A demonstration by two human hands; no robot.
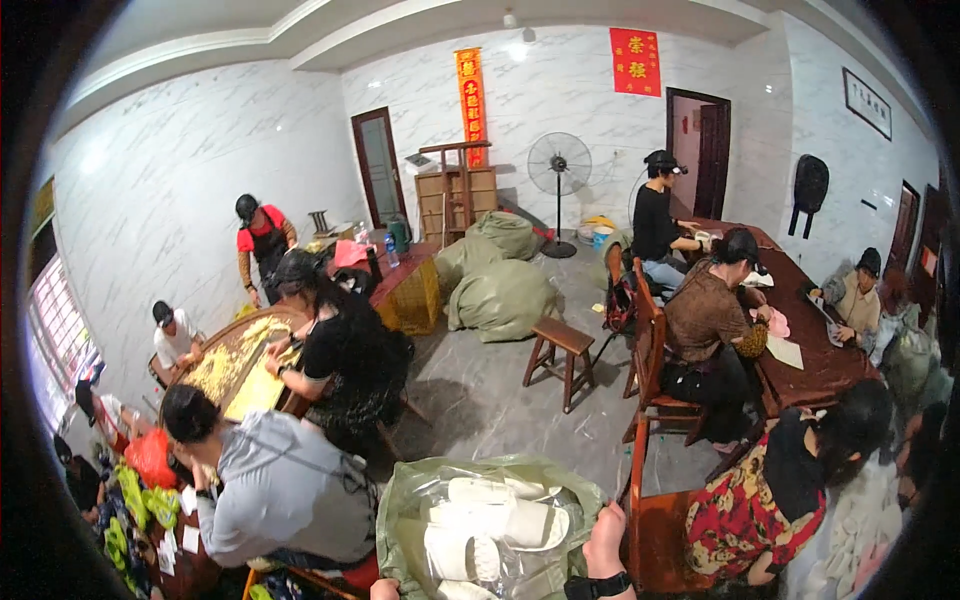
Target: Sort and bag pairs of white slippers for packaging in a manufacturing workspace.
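Right in front of me is a pale green woven sack [395, 497], its mouth wide and facing up. Inside it lie several white slippers [530, 524] in clear plastic wrapping [440, 481]. My right hand [604, 543], with a dark band on the wrist, grips the sack's right rim. Only a small part of my left hand [384, 590] shows at the lower edge of the picture, closed at the sack's left side; most of its fingers are out of sight.
People sit around a table with yellow pieces [225, 365] at left and a dark red table [800, 345] at right. A wooden stool [562, 350], full green sacks [503, 298] and a standing fan [560, 165] stand ahead. A wooden chair [650, 350] is near right.
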